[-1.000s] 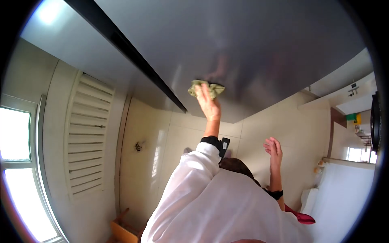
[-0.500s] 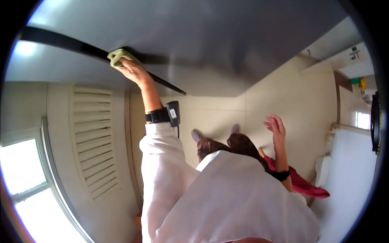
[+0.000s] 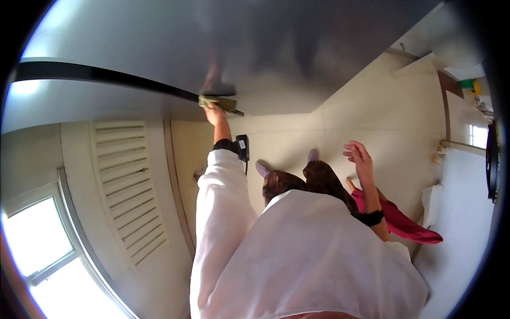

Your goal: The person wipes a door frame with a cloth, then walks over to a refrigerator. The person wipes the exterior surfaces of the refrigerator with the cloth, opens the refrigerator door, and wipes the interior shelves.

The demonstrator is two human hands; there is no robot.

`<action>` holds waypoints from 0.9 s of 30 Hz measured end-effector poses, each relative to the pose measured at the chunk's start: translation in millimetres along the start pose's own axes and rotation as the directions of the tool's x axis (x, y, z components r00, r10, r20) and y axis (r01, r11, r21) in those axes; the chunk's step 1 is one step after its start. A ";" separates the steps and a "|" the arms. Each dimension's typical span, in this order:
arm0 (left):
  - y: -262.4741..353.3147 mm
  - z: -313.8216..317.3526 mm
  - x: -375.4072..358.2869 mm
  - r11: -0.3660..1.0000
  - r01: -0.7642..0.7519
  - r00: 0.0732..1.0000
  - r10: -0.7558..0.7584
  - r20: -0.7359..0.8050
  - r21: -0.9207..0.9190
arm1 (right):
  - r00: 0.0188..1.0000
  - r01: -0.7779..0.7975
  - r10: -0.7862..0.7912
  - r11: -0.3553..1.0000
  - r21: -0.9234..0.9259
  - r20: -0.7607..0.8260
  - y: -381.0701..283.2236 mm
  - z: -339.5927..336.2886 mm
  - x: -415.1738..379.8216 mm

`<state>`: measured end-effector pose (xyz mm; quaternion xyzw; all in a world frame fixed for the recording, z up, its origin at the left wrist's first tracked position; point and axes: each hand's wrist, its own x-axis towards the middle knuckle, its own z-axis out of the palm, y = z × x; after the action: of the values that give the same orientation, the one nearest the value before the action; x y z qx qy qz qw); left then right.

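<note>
Left hand (image 3: 215,112) gripped a green cloth (image 3: 218,102), pressing it flat on the grey glossy surface (image 3: 297,48), right at the near end of the black strip (image 3: 106,76). Left arm in a white sleeve (image 3: 220,212), black wristband (image 3: 227,144) with a small device. Right hand (image 3: 358,157) hung open, fingers spread, holding nothing, well apart from the cloth, above the beige tile floor (image 3: 382,106). Slatted vent (image 3: 130,186) lay below the strip.
</note>
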<state>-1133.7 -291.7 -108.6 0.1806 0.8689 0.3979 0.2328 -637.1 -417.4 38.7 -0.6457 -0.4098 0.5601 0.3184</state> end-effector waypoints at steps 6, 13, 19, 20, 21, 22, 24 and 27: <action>105.6 61.4 -144.5 0.390 0.452 0.890 -0.260 0.375 -0.802 | 0.996 0.085 -0.085 0.996 0.041 0.010 14.3 -7.3 -8.7; 184.7 14.8 -215.5 0.350 0.510 0.859 -0.152 0.489 -0.786 | 0.995 0.087 -0.086 0.996 0.021 -0.056 26.8 -27.3 -6.7; 225.8 -25.9 -257.8 0.452 0.200 0.865 0.335 0.373 -0.869 | 0.996 0.078 -0.075 0.995 0.056 -0.053 43.9 -49.6 5.3; 238.7 -34.3 -266.8 0.435 0.093 0.873 0.398 0.284 -0.896 | 0.995 0.095 -0.093 0.995 0.039 -0.036 48.7 -48.5 5.5; 245.8 -39.6 -269.7 0.408 -0.069 0.855 0.495 0.158 -0.910 | 0.992 0.122 -0.122 0.990 0.069 0.005 53.2 -49.6 7.0; 245.2 -45.0 -263.1 0.424 -0.081 0.861 0.485 0.150 -0.902 | 0.991 0.129 -0.130 0.988 0.080 0.011 50.5 -45.2 6.3; 245.9 -42.4 -249.3 0.474 -0.521 0.783 0.598 -0.175 -0.710 | 0.996 0.079 -0.081 0.994 0.080 0.022 44.3 -43.8 5.4; 201.0 -9.0 -204.9 0.504 -0.719 0.675 0.671 -0.308 -0.478 | 0.998 0.060 -0.058 0.991 0.116 -0.023 48.8 -42.5 6.5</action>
<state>-943.5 -275.2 105.9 0.4198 0.5722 0.7020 0.0594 -586.7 -432.2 0.5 -0.6189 -0.3921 0.5673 0.3761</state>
